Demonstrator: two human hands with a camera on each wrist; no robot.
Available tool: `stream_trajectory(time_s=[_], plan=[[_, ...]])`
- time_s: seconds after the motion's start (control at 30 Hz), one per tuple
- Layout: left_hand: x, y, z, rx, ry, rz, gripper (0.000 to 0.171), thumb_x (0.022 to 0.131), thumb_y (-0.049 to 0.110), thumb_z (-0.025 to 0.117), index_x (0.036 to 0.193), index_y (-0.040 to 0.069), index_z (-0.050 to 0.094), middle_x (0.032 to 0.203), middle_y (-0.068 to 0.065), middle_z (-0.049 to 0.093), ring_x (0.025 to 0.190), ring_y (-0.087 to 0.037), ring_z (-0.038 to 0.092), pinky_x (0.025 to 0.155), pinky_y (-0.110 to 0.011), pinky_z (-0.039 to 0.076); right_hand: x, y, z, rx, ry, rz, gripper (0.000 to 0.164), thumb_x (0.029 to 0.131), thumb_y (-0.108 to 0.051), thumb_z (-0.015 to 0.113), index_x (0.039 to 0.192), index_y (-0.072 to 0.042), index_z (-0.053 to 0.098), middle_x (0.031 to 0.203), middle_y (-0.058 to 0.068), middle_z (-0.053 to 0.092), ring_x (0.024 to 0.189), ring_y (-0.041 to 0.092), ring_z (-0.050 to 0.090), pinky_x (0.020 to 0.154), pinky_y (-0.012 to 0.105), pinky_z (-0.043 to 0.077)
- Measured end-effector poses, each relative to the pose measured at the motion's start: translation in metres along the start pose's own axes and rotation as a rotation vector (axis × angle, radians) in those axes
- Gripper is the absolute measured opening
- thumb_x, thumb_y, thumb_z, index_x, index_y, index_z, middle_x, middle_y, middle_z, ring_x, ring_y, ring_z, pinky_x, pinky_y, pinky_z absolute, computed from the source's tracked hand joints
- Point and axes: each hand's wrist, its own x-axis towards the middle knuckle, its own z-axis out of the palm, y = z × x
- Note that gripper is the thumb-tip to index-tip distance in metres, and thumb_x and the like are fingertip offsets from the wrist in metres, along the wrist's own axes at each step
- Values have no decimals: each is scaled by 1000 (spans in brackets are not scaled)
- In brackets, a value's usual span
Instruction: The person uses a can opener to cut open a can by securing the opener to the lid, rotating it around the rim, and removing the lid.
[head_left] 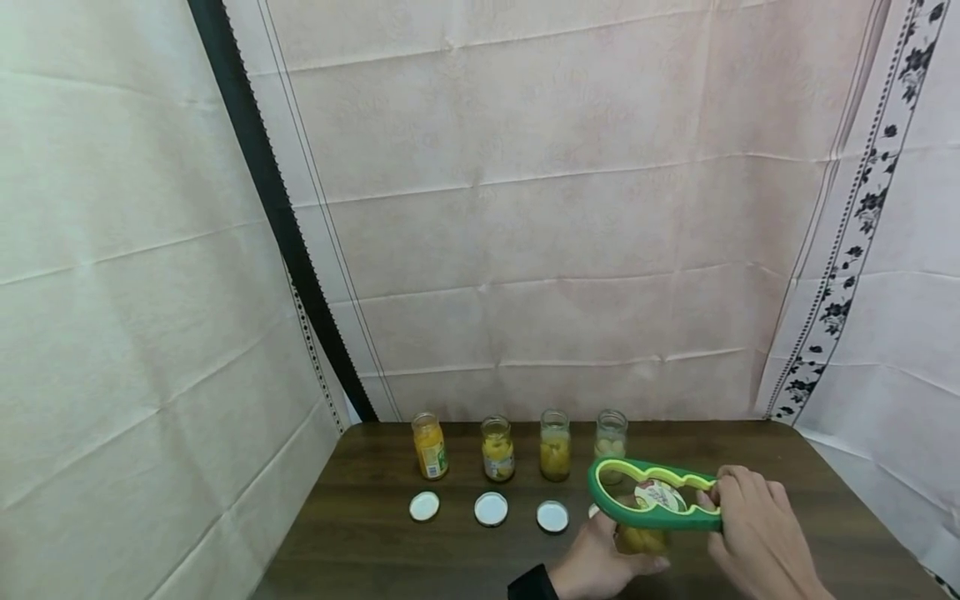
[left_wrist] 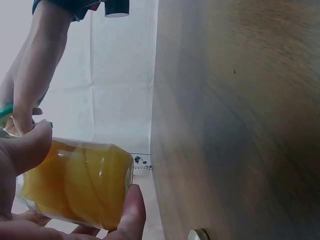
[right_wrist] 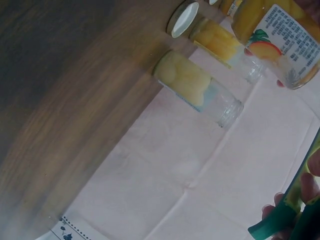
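Note:
My left hand (head_left: 600, 562) grips a glass jar (left_wrist: 80, 182) of yellow fruit pieces, fingers and thumb around its side. A label with a peach picture shows on this jar (right_wrist: 280, 42) in the right wrist view. My right hand (head_left: 761, 529) holds a green jar opener (head_left: 652, 523) by its handle end. The opener's loop lies over the jar's top, and the printed lid (head_left: 660, 495) shows through it. Whether the loop touches the lid, I cannot tell.
Several uncapped jars stand in a row at the table's back, among them an orange-filled jar (head_left: 430, 447) and a pale-filled jar (right_wrist: 185, 80). White-faced lids, such as this lid (head_left: 491, 508), lie before them on the brown table (head_left: 360, 533). Cloth (head_left: 562, 250) hangs behind.

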Motion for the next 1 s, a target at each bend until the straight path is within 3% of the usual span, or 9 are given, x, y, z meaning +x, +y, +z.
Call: stream_trajectory(time_s=[0.1, 0.33, 0.5, 0.67, 0.77, 0.9, 1.0], plan=[[0, 1, 1, -37, -10, -6, 56, 97, 27, 81, 146, 42, 57, 144, 22, 62, 134, 2, 57, 108, -26, 49, -2, -2, 0, -7, -13, 9, 21, 82, -11, 73, 78, -13, 52, 95, 10, 60, 88, 27, 53, 78, 42, 33], [-2, 1, 4, -91, 6, -100, 58, 96, 25, 82, 145, 42, 57, 146, 17, 62, 136, -6, 59, 109, -33, 51, -3, -4, 1, -22, -24, 8, 22, 82, -11, 74, 79, -13, 52, 95, 9, 58, 88, 26, 51, 78, 41, 31], [-2, -1, 5, -102, 35, -133, 56, 93, 23, 86, 141, 38, 61, 146, 10, 64, 136, -12, 61, 109, -37, 53, -4, -7, 0, -42, -110, 47, 21, 87, -12, 73, 80, -12, 53, 96, 10, 58, 88, 27, 52, 80, 46, 35], [-2, -4, 3, -132, -1, -115, 55, 95, 20, 83, 142, 37, 60, 149, 8, 62, 137, -12, 61, 108, -34, 54, -6, -8, -1, -70, -178, 76, 23, 89, -15, 74, 80, -13, 53, 98, 11, 60, 90, 29, 54, 82, 50, 38], [-2, -4, 3, -136, -4, -90, 56, 96, 18, 82, 144, 35, 60, 150, 7, 61, 136, -10, 61, 106, -29, 54, -7, -7, 0, -74, -152, 54, 21, 80, -9, 74, 81, -14, 53, 98, 11, 60, 91, 30, 55, 82, 49, 38], [-3, -2, 2, -139, 9, -65, 55, 96, 16, 82, 143, 35, 60, 149, 8, 62, 134, -8, 62, 105, -27, 54, -10, -2, 2, -55, -76, -4, 31, 57, -3, 70, 81, -13, 54, 99, 12, 62, 92, 30, 57, 81, 48, 38], [-4, -1, 1, -146, 2, -48, 52, 96, 17, 81, 141, 36, 61, 148, 11, 62, 134, -6, 61, 105, -26, 53, -11, -1, 2, -51, -42, -26, 35, 51, -4, 71, 81, -12, 55, 97, 12, 64, 89, 29, 58, 80, 48, 39]])
